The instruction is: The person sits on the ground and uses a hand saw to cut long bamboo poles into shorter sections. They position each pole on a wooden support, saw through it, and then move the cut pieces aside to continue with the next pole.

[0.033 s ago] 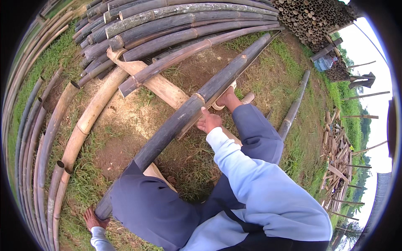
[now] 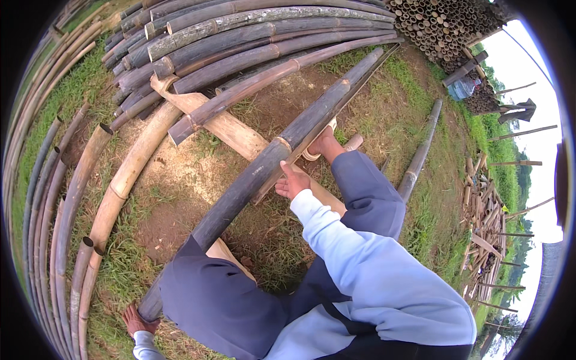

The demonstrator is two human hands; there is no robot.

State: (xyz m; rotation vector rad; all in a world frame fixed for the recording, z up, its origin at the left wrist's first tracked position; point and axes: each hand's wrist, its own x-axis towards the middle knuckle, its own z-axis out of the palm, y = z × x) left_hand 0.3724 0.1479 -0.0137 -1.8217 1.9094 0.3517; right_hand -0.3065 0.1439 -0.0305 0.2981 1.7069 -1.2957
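A long dark bamboo pole [image 2: 240,195] runs diagonally from the lower left to the upper right, passing under my left thigh and resting across a pale, flattened piece of bamboo [image 2: 237,131]. My left hand [image 2: 139,320] is closed around the pole's near end at the lower left. Beside the pole's middle, just below a pale node ring, is my right hand [image 2: 292,181]. One digit points up against or very near the pole's side, the other fingers are loosely apart, and nothing is held. My foot [image 2: 326,144] is close to the pole's far half.
Stacked dark bamboo poles [image 2: 240,27] lie across the top. More poles [image 2: 78,180] curve along the left. Sawdust [image 2: 192,171] covers the ground beyond the pole. A cut-bamboo stack [image 2: 444,24], a plastic jug [image 2: 462,90] and scrap bamboo [image 2: 483,228] are at the right.
My right hand has shifted slightly left and down along the pole, its fingers a little more spread. My left hand stays at the near end.
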